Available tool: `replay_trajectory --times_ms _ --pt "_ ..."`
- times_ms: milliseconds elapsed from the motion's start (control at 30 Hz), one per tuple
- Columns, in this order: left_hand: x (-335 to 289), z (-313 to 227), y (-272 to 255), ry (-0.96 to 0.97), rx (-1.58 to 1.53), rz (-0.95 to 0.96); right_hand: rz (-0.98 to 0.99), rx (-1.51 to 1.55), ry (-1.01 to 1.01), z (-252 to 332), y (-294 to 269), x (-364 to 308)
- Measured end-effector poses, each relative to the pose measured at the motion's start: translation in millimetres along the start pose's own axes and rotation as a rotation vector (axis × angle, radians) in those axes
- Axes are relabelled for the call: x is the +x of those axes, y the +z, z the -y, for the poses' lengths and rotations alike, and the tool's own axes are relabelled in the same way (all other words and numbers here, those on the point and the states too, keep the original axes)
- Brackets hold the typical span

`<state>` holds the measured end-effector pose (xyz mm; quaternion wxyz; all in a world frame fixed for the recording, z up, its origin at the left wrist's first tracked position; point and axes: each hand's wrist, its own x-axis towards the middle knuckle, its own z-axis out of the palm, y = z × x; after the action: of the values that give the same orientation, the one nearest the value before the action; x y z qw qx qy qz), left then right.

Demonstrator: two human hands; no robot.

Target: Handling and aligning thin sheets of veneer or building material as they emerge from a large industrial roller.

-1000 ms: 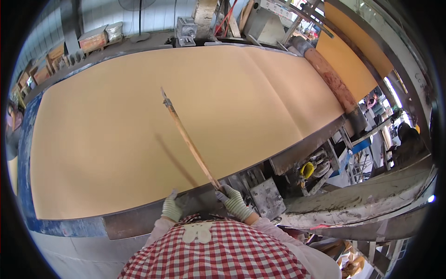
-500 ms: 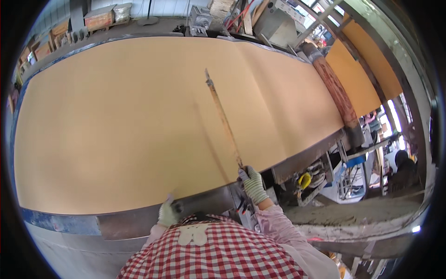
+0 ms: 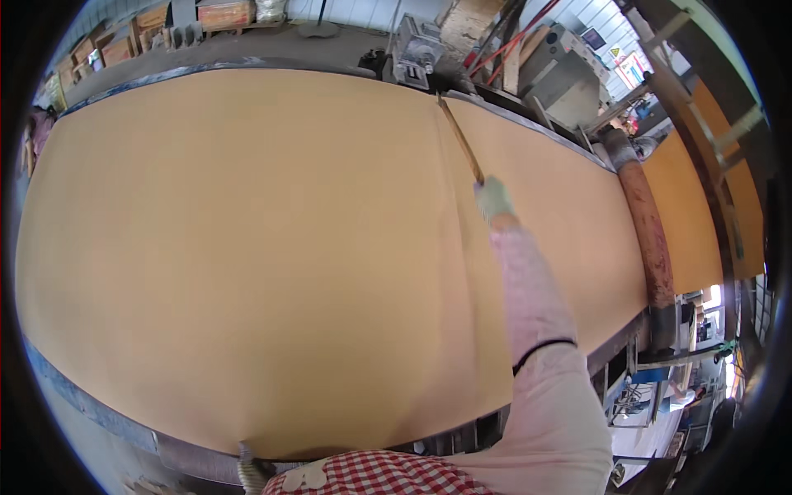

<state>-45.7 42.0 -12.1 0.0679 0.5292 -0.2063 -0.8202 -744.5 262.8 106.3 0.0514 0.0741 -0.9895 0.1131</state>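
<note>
A broad tan sheet [image 3: 247,214] covers the long table, with a shallow ridge running across it right of the middle. My right hand [image 3: 495,200], in a pale knit glove, reaches far over the sheet and is closed round the near end of a thin wooden stick [image 3: 462,142]. The stick's tip points to the sheet's far edge, close to the ridge. At the near edge, low in the view, my left hand [image 3: 250,469] in a striped glove is beside the sheet's border. Most of that hand is cut off or hidden, so its grip is unclear.
To the right, the sheet meets a reddish-brown roller [image 3: 646,223], with an orange sheet [image 3: 681,214] hanging beyond it. A grey metal motor unit [image 3: 415,51] stands at the far edge. Behind it is a grey machine cabinet [image 3: 565,87]. Blue-painted metal [image 3: 91,404] rims the table.
My right hand has moved forward and right with the stick, from the near edge to far over the sheet. My left hand stays by the near edge. The view has shifted.
</note>
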Motion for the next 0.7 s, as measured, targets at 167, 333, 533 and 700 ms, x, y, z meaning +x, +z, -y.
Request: replay_trajectory --times_ms 167,333,533,700 --pt "-50 -81 53 0.219 -0.081 -0.350 0.168 -0.312 -0.025 73 4 115" --pt "-46 -131 -40 0.411 -0.098 0.002 0.517 -0.551 -0.337 120 -56 13" --pt "-22 -173 -66 0.509 -0.176 -0.280 0.878 -0.282 0.087 128 -200 -249" --pt "21 -228 -161 0.574 -0.154 -0.143 1.021 -0.337 0.180 138 -284 -477"
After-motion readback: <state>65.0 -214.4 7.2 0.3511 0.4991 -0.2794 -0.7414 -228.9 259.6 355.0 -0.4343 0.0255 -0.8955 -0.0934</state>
